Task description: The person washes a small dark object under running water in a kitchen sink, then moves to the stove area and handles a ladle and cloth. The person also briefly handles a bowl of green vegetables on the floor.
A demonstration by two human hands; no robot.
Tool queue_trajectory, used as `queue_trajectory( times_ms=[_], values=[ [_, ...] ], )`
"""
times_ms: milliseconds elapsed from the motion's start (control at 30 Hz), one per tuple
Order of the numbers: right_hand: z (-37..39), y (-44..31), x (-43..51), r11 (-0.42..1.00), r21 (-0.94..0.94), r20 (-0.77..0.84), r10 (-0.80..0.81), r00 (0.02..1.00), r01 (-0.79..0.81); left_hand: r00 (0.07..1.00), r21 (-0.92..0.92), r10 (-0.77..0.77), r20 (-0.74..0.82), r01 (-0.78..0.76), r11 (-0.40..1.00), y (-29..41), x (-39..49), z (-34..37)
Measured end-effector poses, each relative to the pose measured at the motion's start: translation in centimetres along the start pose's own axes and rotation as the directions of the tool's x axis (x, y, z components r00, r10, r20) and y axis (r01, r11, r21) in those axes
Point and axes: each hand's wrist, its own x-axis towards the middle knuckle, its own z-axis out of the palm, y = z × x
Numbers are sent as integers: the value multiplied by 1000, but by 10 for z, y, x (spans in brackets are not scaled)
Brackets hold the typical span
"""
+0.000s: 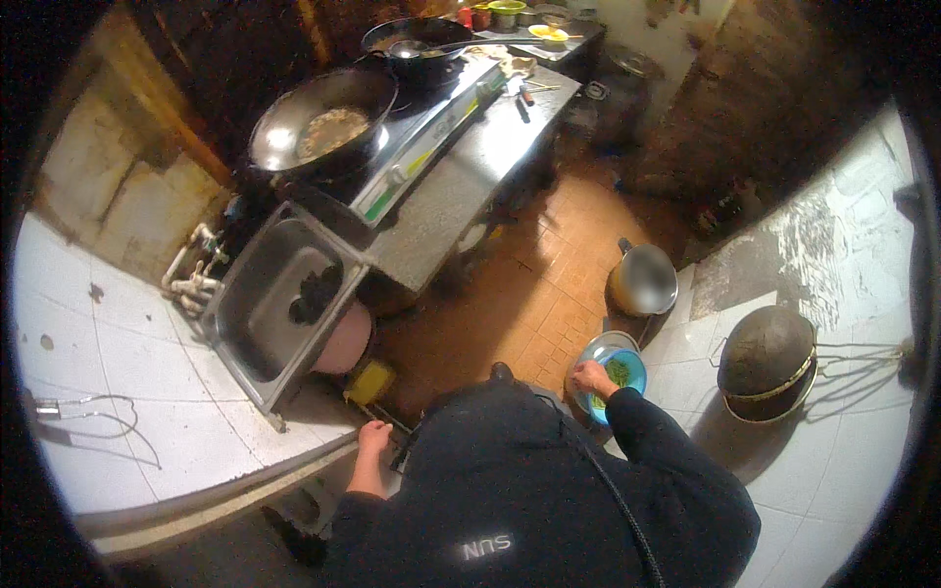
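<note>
At the lower right, my right hand (594, 379) is over the near left rim of a blue plastic bowl (641, 375) with chopped greens (619, 373) in it. The bowl sits in a wider metal basin (614, 339). Whether those fingers hold anything is too small to tell. Nearer the sink, my left hand (376, 435) hangs at my other side with fingers curled, beside thin rods and a yellow object (370, 382); its grip is unclear.
A steel sink (276, 294) stands left. Beyond it, a wok (323, 121) with food and a second wok (415, 37) sit on the stove. A metal pot (643, 281) stands on the tiled floor. Round pans (768, 364) hang on the right wall.
</note>
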Motion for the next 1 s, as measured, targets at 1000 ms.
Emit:
queue_trajectory(
  times_ms=[1000],
  values=[
    [-19, -26, -4, 908, 296, 216, 240, 947, -298, 999, 90, -19, 41, 15, 996, -32, 21, 10]
  ],
)
